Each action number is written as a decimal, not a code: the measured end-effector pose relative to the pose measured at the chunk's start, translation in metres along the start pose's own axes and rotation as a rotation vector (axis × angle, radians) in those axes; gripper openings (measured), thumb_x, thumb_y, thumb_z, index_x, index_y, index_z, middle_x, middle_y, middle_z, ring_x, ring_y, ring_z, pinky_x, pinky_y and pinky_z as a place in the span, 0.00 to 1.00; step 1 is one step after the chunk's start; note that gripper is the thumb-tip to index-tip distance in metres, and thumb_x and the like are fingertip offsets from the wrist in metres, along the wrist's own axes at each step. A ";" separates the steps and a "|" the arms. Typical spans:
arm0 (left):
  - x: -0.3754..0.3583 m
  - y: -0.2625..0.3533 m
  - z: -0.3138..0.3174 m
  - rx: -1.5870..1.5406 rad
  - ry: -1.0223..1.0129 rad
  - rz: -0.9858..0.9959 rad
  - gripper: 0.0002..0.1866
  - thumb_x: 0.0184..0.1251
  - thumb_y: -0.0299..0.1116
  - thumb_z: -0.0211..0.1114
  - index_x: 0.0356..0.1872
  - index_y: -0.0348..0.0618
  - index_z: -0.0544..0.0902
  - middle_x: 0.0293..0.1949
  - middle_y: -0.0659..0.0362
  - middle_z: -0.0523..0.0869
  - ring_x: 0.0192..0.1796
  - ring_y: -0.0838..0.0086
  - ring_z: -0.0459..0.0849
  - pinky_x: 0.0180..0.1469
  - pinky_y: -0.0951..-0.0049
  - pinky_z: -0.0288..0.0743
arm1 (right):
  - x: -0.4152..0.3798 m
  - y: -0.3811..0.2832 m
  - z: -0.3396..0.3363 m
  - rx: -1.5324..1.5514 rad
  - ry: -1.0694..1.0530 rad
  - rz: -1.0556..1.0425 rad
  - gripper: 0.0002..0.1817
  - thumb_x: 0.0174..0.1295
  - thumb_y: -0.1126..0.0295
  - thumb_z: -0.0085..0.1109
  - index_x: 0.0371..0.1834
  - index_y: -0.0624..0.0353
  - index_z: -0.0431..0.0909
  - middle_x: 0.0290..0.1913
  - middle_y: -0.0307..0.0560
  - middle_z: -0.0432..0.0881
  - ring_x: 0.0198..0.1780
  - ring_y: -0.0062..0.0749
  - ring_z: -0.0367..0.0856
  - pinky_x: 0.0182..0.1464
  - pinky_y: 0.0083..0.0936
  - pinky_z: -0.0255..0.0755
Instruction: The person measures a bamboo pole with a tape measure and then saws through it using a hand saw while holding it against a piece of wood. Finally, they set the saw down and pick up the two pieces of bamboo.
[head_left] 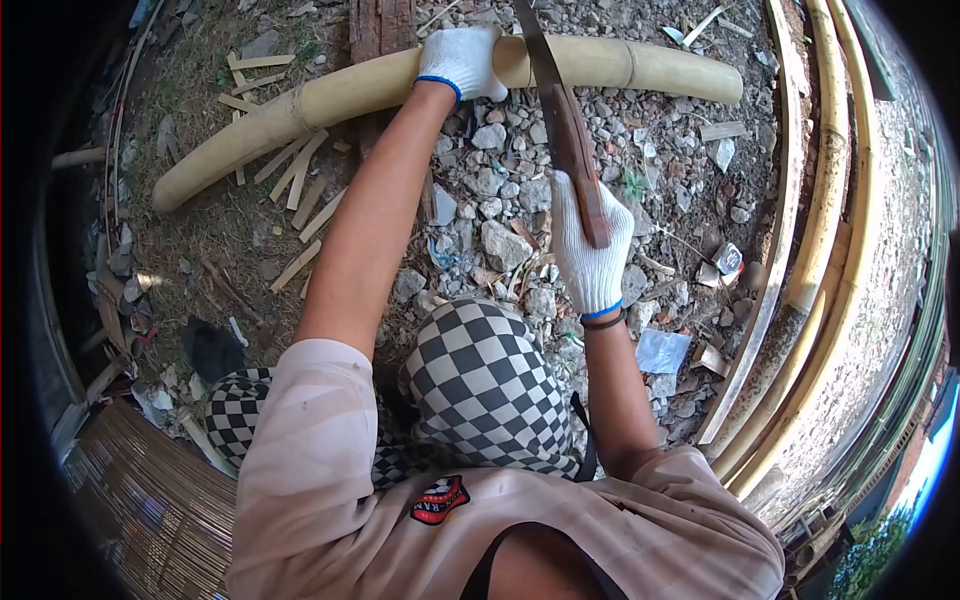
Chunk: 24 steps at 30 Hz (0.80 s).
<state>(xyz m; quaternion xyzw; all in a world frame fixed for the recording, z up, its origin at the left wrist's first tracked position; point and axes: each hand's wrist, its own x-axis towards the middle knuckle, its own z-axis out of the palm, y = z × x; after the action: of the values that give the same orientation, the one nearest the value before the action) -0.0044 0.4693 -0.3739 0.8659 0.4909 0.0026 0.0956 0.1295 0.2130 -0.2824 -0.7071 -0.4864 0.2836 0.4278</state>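
Observation:
A thick yellow bamboo pole (355, 93) lies across the ground in front of me, looking bowed in this wide view. My left hand (461, 62), in a white knitted glove with a blue cuff, wraps over the pole near its middle. Just right of it, a long dark metal blade with a brown wooden handle (574, 150) crosses over the bamboo, its tip reaching the top edge of the view. I cannot tell whether the blade has teeth. My gloved right hand (592, 243) is closed around the lower part of that handle.
Under the pole runs a weathered wooden beam (381, 28). Split bamboo strips (300, 175) lie scattered to the left. Broken stones (506, 245) and rubble cover the ground before my checkered knee (487, 375). Long bamboo poles (828, 190) line the right side. A woven bamboo panel (150, 495) stands lower left.

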 end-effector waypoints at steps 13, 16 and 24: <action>0.007 -0.008 -0.001 0.034 -0.096 0.034 0.41 0.42 0.56 0.83 0.61 0.49 0.86 0.54 0.47 0.94 0.56 0.52 0.94 0.62 0.51 0.87 | -0.075 -0.036 -0.060 -0.080 -0.035 0.176 0.14 0.79 0.65 0.68 0.53 0.67 0.90 0.32 0.45 0.89 0.32 0.19 0.83 0.36 0.27 0.78; -0.001 -0.005 0.004 0.035 -0.043 0.027 0.41 0.42 0.56 0.83 0.61 0.51 0.85 0.55 0.48 0.93 0.57 0.52 0.93 0.64 0.51 0.86 | -0.069 -0.024 -0.052 -0.066 -0.027 0.157 0.18 0.79 0.62 0.67 0.57 0.67 0.90 0.29 0.45 0.90 0.29 0.20 0.82 0.37 0.29 0.80; 0.005 -0.008 0.008 0.062 0.052 0.025 0.42 0.41 0.52 0.87 0.62 0.51 0.87 0.58 0.50 0.93 0.59 0.53 0.92 0.64 0.52 0.86 | -0.051 -0.025 -0.037 0.275 0.014 0.300 0.12 0.77 0.70 0.68 0.56 0.67 0.89 0.33 0.46 0.92 0.33 0.19 0.85 0.40 0.29 0.81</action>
<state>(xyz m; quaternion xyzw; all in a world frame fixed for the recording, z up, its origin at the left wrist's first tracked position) -0.0076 0.4758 -0.3832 0.8741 0.4824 0.0113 0.0558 0.1297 0.1574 -0.2435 -0.7086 -0.3293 0.4029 0.4765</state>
